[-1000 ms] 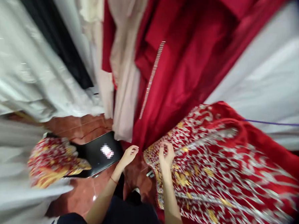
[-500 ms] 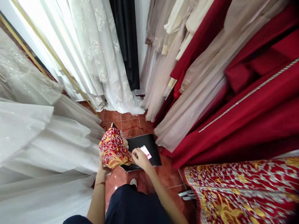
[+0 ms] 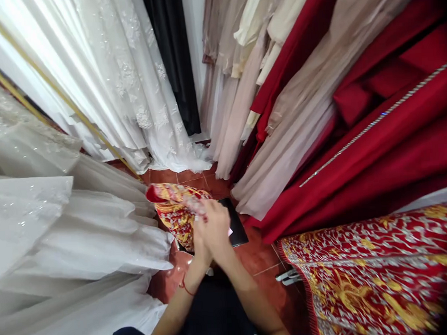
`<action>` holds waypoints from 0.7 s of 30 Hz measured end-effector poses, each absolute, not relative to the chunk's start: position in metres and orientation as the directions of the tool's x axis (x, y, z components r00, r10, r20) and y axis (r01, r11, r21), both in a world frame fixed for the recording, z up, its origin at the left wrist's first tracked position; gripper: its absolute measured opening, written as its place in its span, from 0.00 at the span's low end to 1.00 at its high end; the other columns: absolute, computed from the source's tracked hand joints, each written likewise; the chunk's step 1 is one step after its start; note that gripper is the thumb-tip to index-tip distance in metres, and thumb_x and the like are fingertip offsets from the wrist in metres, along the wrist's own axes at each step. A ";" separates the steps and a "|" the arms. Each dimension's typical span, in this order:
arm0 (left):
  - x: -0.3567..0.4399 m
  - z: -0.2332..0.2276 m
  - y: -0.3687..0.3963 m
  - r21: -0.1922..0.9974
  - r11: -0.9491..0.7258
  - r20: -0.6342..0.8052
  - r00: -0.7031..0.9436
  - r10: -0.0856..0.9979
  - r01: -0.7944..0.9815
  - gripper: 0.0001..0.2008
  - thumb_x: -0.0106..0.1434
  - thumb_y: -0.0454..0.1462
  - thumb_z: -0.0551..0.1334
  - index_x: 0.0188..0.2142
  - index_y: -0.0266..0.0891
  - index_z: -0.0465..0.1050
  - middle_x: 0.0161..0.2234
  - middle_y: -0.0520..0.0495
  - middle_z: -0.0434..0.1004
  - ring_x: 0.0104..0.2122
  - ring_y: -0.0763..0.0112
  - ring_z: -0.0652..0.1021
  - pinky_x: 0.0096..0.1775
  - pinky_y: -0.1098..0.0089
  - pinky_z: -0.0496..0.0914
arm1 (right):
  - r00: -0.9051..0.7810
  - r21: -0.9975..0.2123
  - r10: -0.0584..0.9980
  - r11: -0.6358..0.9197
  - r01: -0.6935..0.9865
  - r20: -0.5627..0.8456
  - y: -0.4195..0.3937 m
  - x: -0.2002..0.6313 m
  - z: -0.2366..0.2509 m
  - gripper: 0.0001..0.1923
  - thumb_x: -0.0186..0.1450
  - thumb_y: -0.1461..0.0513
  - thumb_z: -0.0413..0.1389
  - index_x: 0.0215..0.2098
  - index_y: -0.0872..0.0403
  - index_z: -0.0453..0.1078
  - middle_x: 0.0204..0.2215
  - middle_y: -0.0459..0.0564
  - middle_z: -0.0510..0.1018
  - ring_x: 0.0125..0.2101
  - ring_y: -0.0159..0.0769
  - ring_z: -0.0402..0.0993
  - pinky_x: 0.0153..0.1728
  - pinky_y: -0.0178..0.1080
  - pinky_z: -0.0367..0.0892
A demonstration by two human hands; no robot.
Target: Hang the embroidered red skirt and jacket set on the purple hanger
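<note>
A red garment with gold and silver embroidery hangs bunched in front of me, its upper edge folded toward the left. My right hand is closed on a gathered part of it at the garment's right side. Close against it, my left hand is closed at the same gathered part, its fingers partly hidden behind the right. Motion blurs both hands. Beneath them is a flat black surface, mostly covered. A corner of a small white rectangle peeks out beside my right wrist.
White gowns hang along the left, near my left arm. Red gowns and beige dresses hang at the right. Another red-and-gold embroidered garment is spread at lower right. Yellow poles slant down at upper left. Reddish tiles cover the floor.
My left hand has moved right from the garment's left side and joined my right hand. The garment has turned and spread, covering more of the black surface and most of the white rectangle.
</note>
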State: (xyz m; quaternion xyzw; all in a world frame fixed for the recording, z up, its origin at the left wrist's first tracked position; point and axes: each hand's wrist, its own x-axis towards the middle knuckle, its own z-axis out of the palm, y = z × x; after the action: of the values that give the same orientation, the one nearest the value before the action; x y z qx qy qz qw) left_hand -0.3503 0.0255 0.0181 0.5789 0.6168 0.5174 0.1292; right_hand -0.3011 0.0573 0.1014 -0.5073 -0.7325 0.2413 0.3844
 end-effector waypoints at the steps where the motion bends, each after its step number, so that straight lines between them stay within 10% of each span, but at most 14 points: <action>1: -0.343 0.022 0.026 0.743 -0.289 0.478 -0.177 0.860 0.604 0.22 0.66 0.46 0.58 0.59 0.50 0.69 0.57 0.41 0.74 0.61 0.52 0.71 0.58 0.48 0.69 | -0.122 -0.789 0.940 0.335 0.515 0.319 0.070 -0.279 0.107 0.17 0.64 0.63 0.52 0.49 0.51 0.74 0.44 0.55 0.80 0.44 0.46 0.75 0.49 0.47 0.66; 4: -0.327 0.028 0.030 0.635 -0.521 0.638 -0.008 0.770 0.570 0.23 0.65 0.39 0.59 0.60 0.47 0.66 0.59 0.37 0.70 0.62 0.52 0.70 0.60 0.48 0.66 | 0.007 -0.869 0.956 0.263 0.420 0.293 0.097 -0.208 0.110 0.11 0.64 0.60 0.52 0.38 0.53 0.76 0.29 0.48 0.80 0.28 0.37 0.74 0.34 0.37 0.67; 8: -0.306 0.013 0.054 0.681 -0.428 0.683 -0.304 0.664 0.594 0.31 0.58 0.41 0.68 0.59 0.41 0.62 0.58 0.33 0.66 0.59 0.50 0.70 0.59 0.48 0.65 | 0.169 -0.883 0.950 0.166 0.439 0.263 0.097 -0.137 0.106 0.15 0.61 0.52 0.59 0.31 0.56 0.77 0.21 0.45 0.76 0.23 0.32 0.68 0.26 0.33 0.62; 11: -0.280 -0.010 0.081 0.751 -0.317 0.538 -0.258 0.802 0.579 0.38 0.51 0.43 0.71 0.59 0.37 0.61 0.61 0.29 0.62 0.62 0.43 0.66 0.60 0.43 0.61 | 0.253 -0.889 0.936 0.112 0.444 0.244 0.086 -0.100 0.114 0.19 0.58 0.48 0.63 0.26 0.56 0.75 0.20 0.43 0.73 0.22 0.30 0.65 0.24 0.32 0.59; 16: -0.225 -0.023 0.119 0.912 -0.290 0.288 0.052 0.956 0.291 0.13 0.62 0.38 0.55 0.45 0.39 0.69 0.43 0.39 0.78 0.44 0.58 0.78 0.48 0.59 0.71 | 0.278 -0.823 0.920 0.077 0.563 0.276 0.069 -0.030 0.151 0.23 0.55 0.46 0.65 0.19 0.56 0.69 0.17 0.40 0.65 0.21 0.27 0.59 0.23 0.32 0.55; 21: -0.171 0.035 0.163 0.797 -0.506 0.425 0.289 0.858 0.330 0.09 0.60 0.42 0.59 0.27 0.42 0.64 0.22 0.54 0.65 0.24 0.72 0.68 0.31 0.72 0.62 | 0.482 -0.722 0.748 -0.005 0.691 0.456 0.066 0.061 0.178 0.19 0.61 0.47 0.59 0.27 0.55 0.72 0.21 0.44 0.72 0.24 0.32 0.66 0.29 0.34 0.61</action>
State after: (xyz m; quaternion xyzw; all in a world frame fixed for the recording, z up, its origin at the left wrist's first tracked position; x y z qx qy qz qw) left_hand -0.1708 0.1631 0.0352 0.7456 0.3985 0.4437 0.2973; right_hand 0.0606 0.0661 0.1780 -0.7084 -0.5080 0.0289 0.4892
